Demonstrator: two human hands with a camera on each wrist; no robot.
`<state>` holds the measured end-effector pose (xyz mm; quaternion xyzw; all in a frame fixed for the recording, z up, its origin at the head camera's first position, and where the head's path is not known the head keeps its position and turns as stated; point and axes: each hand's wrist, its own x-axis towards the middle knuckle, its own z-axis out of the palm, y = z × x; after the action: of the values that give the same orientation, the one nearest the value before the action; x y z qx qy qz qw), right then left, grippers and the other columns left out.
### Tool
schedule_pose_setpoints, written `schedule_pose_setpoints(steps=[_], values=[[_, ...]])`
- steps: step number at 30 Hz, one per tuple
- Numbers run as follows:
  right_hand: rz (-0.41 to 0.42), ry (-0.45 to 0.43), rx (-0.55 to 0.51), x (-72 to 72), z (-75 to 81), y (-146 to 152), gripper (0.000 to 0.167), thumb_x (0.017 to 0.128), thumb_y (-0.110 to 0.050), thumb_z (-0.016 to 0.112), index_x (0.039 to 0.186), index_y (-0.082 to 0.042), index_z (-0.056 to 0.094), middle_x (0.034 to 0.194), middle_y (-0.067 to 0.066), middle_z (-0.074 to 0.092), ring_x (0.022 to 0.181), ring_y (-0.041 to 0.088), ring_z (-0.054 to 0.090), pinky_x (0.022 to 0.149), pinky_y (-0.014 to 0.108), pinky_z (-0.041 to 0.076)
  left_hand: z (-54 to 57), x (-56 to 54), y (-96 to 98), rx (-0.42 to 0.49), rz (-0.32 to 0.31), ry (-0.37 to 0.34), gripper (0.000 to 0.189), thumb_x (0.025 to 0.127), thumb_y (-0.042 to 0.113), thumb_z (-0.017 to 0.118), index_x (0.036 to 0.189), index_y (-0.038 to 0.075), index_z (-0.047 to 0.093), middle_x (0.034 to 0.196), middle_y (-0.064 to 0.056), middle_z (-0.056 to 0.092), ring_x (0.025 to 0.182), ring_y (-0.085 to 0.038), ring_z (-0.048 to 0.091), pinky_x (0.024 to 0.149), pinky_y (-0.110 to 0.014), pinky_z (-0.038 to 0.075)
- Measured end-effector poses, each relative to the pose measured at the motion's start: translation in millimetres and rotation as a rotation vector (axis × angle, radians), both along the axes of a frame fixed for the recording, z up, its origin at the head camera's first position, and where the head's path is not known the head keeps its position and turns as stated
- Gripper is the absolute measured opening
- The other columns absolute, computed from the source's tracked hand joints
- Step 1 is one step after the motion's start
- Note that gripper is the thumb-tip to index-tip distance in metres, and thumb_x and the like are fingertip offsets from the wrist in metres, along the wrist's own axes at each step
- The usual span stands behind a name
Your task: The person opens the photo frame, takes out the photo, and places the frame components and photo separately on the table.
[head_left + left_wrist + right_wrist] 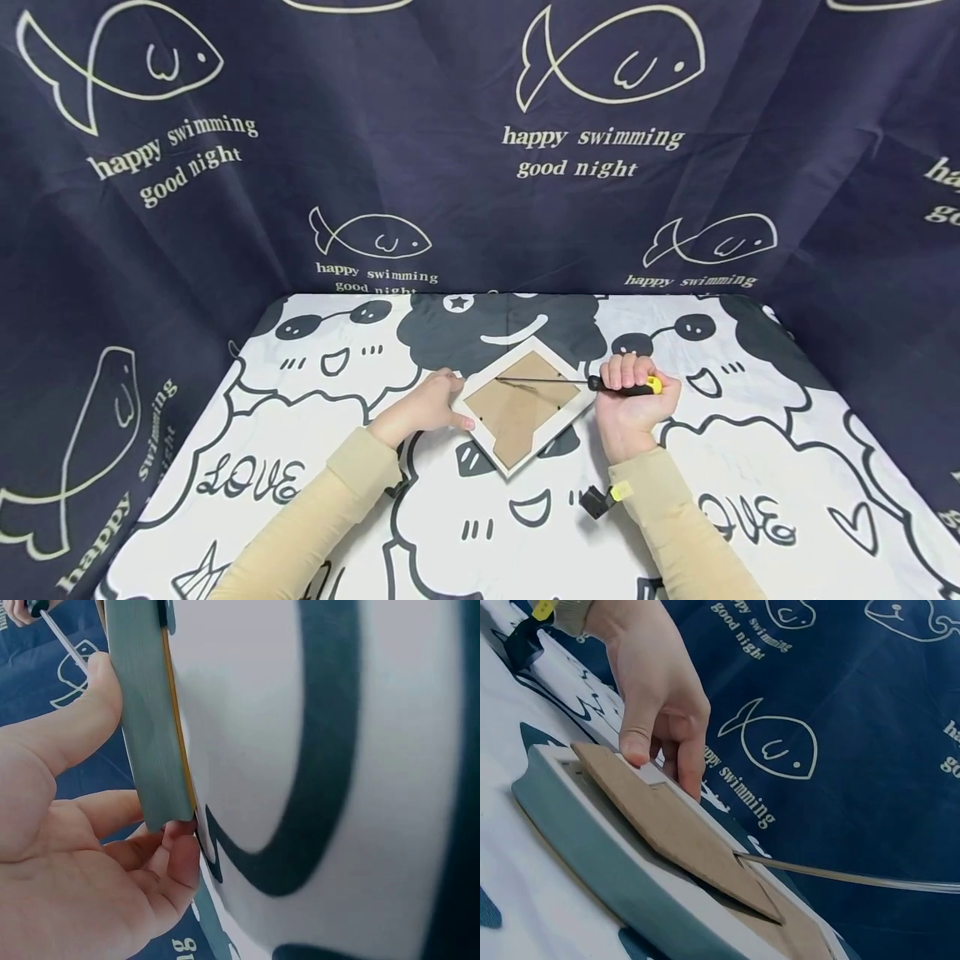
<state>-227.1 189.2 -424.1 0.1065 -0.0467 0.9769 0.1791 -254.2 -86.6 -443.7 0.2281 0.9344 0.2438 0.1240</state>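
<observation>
A white picture frame [557, 428] lies back side up on the table, set as a diamond in the head view. On its brown backing board [480, 402], the stand flap [660, 817] is tilted up a little, with a dark gap beneath. My left hand [426, 403] grips the frame's left corner, thumb on the back's rim and fingertips at the lower edge. In my right fist [636, 407] is a screwdriver [543, 381] with a black and yellow handle. Its thin shaft runs leftward over the frame, the tip by the flap's upper end.
A white tablecloth [247, 433] with black cartoon drawings covers the table. Dark blue curtains [465, 150] with fish prints hang behind and at both sides. A small black device with a yellow tag [596, 502] is at my right wrist.
</observation>
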Motion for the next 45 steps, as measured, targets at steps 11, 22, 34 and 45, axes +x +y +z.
schedule_pose_setpoints(steps=[11,22,34,45], values=[[-0.085,-0.062,0.107,-12.6,15.1,-11,0.042,0.084,-0.025,0.023,0.049,-0.009,0.038,0.037,0.001,0.032,0.032,0.014,0.025,0.035,0.025,0.016,1.6,0.6,2.2,0.014,0.003,-0.010,0.080,0.072,0.035,0.080,0.131,-0.009,0.049,0.125,-0.023,0.052,0.114,-0.033,0.052,0.094,-0.043,0.047],[-0.175,-0.200,0.230,-31.8,52.4,-36,0.046,0.092,-0.021,0.022,0.050,-0.011,0.037,0.037,-0.002,0.032,0.032,0.010,0.024,0.036,0.023,0.012,2.0,1.2,3.9,0.008,0.011,-0.014,0.081,0.071,0.035,0.080,0.130,-0.010,0.049,0.124,-0.021,0.052,0.111,-0.031,0.053,0.092,-0.042,0.049],[-0.187,-0.353,0.403,-55.3,75.1,-61,0.042,0.091,-0.022,0.030,0.051,-0.014,0.038,0.038,-0.005,0.033,0.030,0.007,0.028,0.034,0.020,0.018,3.1,0.9,2.7,0.003,0.015,-0.017,0.079,0.070,0.033,0.081,0.130,-0.009,0.050,0.121,-0.021,0.054,0.108,-0.030,0.055,0.090,-0.042,0.050],[-0.218,-0.513,0.457,-79.8,92.0,-77,0.040,0.088,-0.022,0.038,0.049,-0.013,0.040,0.038,-0.003,0.034,0.031,0.008,0.028,0.032,0.019,0.020,5.0,0.5,3.6,-0.002,0.014,-0.022,0.079,0.070,0.033,0.081,0.128,-0.009,0.051,0.122,-0.021,0.054,0.109,-0.031,0.054,0.092,-0.044,0.049]])
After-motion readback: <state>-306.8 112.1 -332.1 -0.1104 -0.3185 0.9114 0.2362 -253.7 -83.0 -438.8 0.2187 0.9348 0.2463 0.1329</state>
